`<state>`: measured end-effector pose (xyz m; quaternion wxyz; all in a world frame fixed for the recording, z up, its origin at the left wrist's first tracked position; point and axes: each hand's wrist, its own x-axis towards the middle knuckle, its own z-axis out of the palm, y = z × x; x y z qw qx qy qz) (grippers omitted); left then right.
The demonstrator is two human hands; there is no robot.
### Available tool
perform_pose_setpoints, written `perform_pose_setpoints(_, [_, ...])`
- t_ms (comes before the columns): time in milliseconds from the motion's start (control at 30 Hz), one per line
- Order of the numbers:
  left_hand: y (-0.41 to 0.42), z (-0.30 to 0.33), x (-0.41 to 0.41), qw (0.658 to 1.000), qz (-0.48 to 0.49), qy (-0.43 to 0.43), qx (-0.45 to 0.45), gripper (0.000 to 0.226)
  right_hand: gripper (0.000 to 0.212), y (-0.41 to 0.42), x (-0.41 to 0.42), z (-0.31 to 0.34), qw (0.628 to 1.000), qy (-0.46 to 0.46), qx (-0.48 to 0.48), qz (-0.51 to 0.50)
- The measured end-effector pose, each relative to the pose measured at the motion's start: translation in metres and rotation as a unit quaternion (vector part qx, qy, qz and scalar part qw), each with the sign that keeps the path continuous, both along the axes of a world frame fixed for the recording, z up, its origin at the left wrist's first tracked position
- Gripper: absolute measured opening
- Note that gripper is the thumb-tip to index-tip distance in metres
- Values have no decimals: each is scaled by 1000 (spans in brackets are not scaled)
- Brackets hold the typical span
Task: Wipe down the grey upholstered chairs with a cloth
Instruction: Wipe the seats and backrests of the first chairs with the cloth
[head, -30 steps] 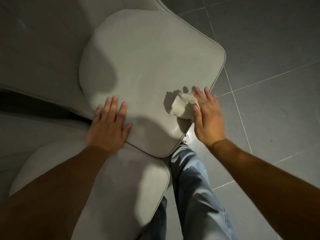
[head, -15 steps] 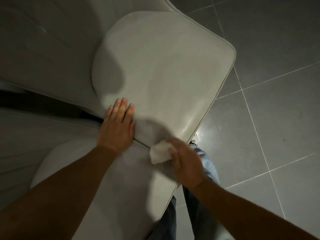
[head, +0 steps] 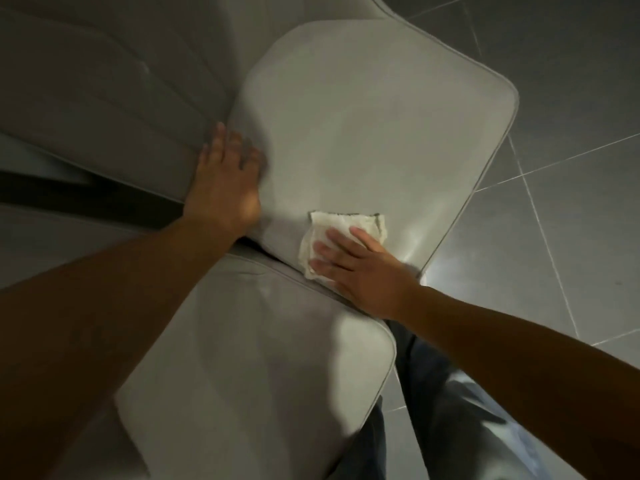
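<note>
Grey tiled floor at right, dim light. Two grey chair seats in view: upper seat, lower seat, both cut off by frame, legs hidden. One white cloth flat near upper seat's front edge, partly covered by right hand, fingers spread, pressing it down. Left hand blurred, open, palm flat on upper seat's left edge. Jeans below.

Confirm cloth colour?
Off-white cloth, pressed flat under the right hand; head view.
</note>
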<state>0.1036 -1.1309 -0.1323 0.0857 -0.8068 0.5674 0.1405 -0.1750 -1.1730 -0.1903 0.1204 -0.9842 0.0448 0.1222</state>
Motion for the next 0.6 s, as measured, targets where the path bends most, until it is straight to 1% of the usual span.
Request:
perform_pose_setpoints(100, [14, 1, 2, 997, -70, -7, 39, 59, 46, -10, -22, -1, 993, -28, -53, 104])
perform_pose_setpoints(167, [18, 1, 0, 995, -84, -22, 58, 58, 43, -19, -46, 2, 988, -39, -49, 144])
perform_pose_setpoints(233, [14, 3, -5, 996, -59, -21, 70, 56, 45, -35, -74, 9, 977, -36, -62, 200])
perform_pose_setpoints(267, [12, 5, -8, 996, -36, -12, 78, 58, 49, -45, -84, 14, 972, -33, -71, 222])
perform_pose_setpoints(300, [8, 10, -10, 996, -14, -3, 85, 62, 51, -53, -91, 19, 973, -41, -68, 216])
perform_pose_setpoints(333, [6, 17, -11, 996, 1, 5, 85, 62, 48, -57, -94, 24, 981, -59, -48, 179])
perform_pose_setpoints(367, [5, 27, -11, 998, 7, 10, 69, 58, 40, -59, -94, 31, 991, -82, -11, 106])
perform_pose_setpoints(400, [6, 40, -10, 999, 4, 15, 39, 54, 32, -59, -89, 40, 994, -104, 37, -2])
perform_pose_setpoints(433, [9, 55, -8, 1000, -6, 21, -7, 49, 29, -60, -81, 52, 980, -131, 78, -129])
perform_pose_setpoints(467, [14, 73, -7, 998, -20, 23, -56, 44, 31, -62, -67, 66, 947, -140, 112, -266])
perform_pose_setpoints(500, [19, 93, -4, 993, -36, 16, -109, 39, 34, -66, -52, 78, 896, -140, 148, -395])
perform_pose_setpoints(533, [24, 113, 1, 986, -46, 1, -162, 37, 37, -70, -36, 88, 833, -147, 192, -498])
perform_pose_setpoints(567, [29, 134, 8, 978, -47, -16, -204, 37, 39, -75, -20, 96, 773, -165, 236, -565])
perform_pose_setpoints(600, [34, 156, 18, 969, -41, -34, -243, 36, 40, -79, -2, 104, 731, -189, 269, -598])
